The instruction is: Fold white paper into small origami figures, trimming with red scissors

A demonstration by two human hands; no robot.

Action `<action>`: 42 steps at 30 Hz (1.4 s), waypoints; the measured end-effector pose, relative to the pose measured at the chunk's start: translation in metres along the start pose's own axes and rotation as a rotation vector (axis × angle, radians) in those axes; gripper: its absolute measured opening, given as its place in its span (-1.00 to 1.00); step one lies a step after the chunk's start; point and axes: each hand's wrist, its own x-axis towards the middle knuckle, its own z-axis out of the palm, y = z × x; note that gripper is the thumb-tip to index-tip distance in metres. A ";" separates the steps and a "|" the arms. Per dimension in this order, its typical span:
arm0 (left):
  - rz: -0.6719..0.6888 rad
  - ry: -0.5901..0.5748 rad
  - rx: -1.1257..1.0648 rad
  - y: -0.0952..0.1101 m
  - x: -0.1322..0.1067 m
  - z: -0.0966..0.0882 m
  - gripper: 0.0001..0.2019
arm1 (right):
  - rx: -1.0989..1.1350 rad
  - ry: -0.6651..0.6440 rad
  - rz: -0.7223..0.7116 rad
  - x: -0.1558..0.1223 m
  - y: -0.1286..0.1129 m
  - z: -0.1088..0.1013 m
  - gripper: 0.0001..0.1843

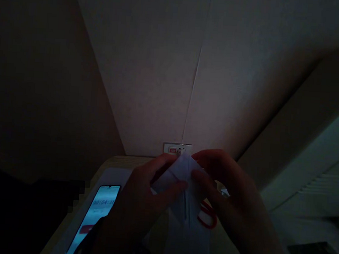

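A folded sheet of white paper [180, 170] with a pointed top is held up between my two hands. My left hand [150, 191] grips its left side, thumb pressed on the front near the centre crease and fingers behind. On the right side, my right hand [223, 189] pinches the paper with its thumb on the front face and the other fingers behind the edge. Creases run down the paper's middle. Below the right hand, red-handled scissors [208, 216] lie partly hidden on the small table. Dim light blurs the lower part of the paper.
A lit phone [98, 211] showing a timer lies on the table [117, 161] at the left, partly covered by my left arm. A wall socket [172, 148] is just behind the paper. Walls rise at the back and left; a pale panel [314, 172] slants along the right.
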 end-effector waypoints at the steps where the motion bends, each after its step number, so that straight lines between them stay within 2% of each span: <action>1: 0.004 -0.006 -0.006 0.000 0.001 0.001 -0.81 | -0.010 -0.016 -0.003 0.000 0.000 -0.001 -0.89; 5: -0.027 -0.013 -0.068 0.000 0.000 0.004 -0.84 | -0.001 -0.040 -0.022 0.000 -0.001 -0.004 -0.89; 9: -0.078 0.009 -0.155 -0.001 -0.001 0.006 -0.79 | -0.003 -0.057 -0.046 -0.001 0.001 -0.005 -0.82; 16: -0.087 0.160 -0.363 -0.001 0.002 0.008 -0.83 | -0.023 -0.148 -0.142 -0.002 0.007 0.001 -0.53; 23: -0.060 0.197 -0.421 -0.004 0.003 0.006 -0.86 | 0.035 -0.089 -0.078 -0.004 0.008 0.004 -0.37; 28: -0.117 0.172 -0.446 -0.002 0.001 0.010 -0.85 | 0.070 -0.011 -0.042 -0.003 0.009 0.005 -0.43; 32: -0.100 0.145 -0.459 -0.002 0.001 0.011 -0.89 | 0.076 0.051 -0.036 -0.002 0.007 0.004 -0.51; 35: -0.096 0.180 -0.442 -0.003 0.001 0.011 -0.88 | 0.098 0.065 -0.018 0.000 0.008 0.004 -0.58; 38: -0.112 0.227 -0.443 -0.005 0.002 0.013 -0.88 | 0.091 0.065 -0.042 0.001 0.012 0.004 -0.76; 42: -0.112 0.353 -0.448 -0.003 0.003 0.014 -0.88 | 0.033 -0.012 -0.082 0.002 0.016 0.002 -0.92</action>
